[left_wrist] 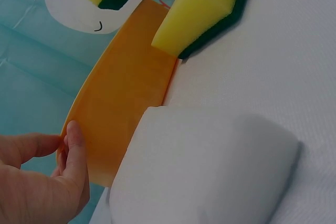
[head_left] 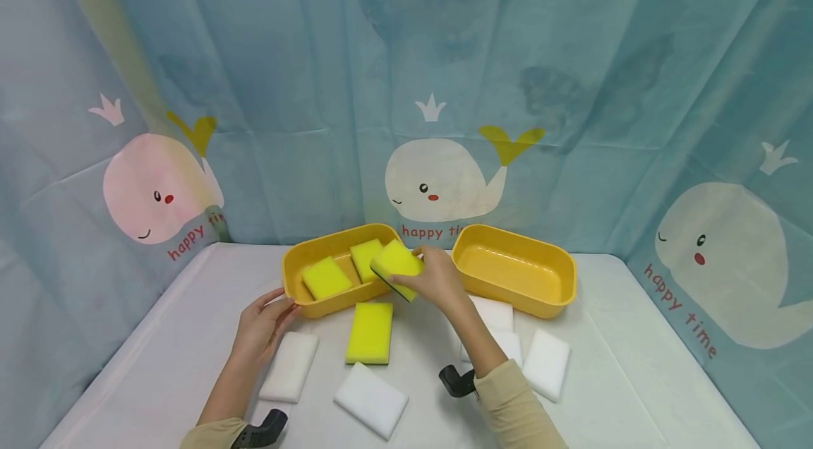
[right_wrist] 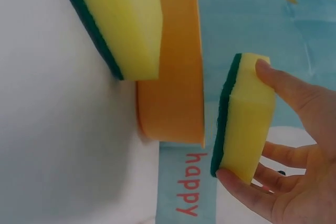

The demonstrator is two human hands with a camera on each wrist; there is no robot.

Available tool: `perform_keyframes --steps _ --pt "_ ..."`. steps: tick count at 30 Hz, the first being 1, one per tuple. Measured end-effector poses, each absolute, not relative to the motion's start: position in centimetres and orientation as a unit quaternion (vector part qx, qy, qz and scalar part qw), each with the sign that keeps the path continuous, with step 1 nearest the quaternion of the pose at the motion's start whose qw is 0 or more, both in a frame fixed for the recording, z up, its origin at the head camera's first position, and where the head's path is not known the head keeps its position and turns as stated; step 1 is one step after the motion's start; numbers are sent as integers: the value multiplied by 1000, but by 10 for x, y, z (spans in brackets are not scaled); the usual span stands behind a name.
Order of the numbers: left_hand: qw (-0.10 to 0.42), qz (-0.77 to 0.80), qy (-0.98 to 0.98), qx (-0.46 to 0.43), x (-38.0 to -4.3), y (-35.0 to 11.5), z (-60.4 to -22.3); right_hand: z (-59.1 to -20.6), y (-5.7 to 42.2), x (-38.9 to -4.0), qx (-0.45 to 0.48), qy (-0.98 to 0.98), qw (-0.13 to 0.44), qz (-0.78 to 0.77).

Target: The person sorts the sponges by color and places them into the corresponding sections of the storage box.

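A yellow sponge with a dark green scouring side [right_wrist: 247, 114] is held between the thumb and fingers of my right hand [head_left: 441, 282], raised over the right end of the left yellow tub [head_left: 330, 307]. Two more yellow sponges, a left one [head_left: 326, 278] and a right one [head_left: 365, 258], lie inside that tub. My left hand [head_left: 259, 325] pinches the tub's near left rim, thumb and fingers on either side of the wall in the left wrist view. Another yellow sponge [head_left: 370, 332] lies on the table in front of the tub, green side down.
A second yellow tub [head_left: 514, 269] stands at the right with nothing seen in it. White sponges lie about the table: one by my left forearm [head_left: 288, 367], one at the front [head_left: 371, 399], and several near the right tub [head_left: 547, 364]. A blue whale-print curtain [head_left: 305, 82] hangs behind.
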State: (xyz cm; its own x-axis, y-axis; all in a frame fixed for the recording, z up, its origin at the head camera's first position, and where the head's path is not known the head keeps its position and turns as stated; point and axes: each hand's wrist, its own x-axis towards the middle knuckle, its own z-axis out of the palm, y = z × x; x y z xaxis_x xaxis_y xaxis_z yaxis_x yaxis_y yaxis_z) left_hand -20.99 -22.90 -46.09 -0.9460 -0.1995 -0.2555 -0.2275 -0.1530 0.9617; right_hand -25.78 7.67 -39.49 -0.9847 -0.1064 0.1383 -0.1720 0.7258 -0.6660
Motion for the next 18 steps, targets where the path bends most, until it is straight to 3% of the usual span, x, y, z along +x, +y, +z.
perform_keyframes --steps 18 --pt "12 743 647 -170 -210 -230 -461 -386 56 -276 70 -930 32 359"
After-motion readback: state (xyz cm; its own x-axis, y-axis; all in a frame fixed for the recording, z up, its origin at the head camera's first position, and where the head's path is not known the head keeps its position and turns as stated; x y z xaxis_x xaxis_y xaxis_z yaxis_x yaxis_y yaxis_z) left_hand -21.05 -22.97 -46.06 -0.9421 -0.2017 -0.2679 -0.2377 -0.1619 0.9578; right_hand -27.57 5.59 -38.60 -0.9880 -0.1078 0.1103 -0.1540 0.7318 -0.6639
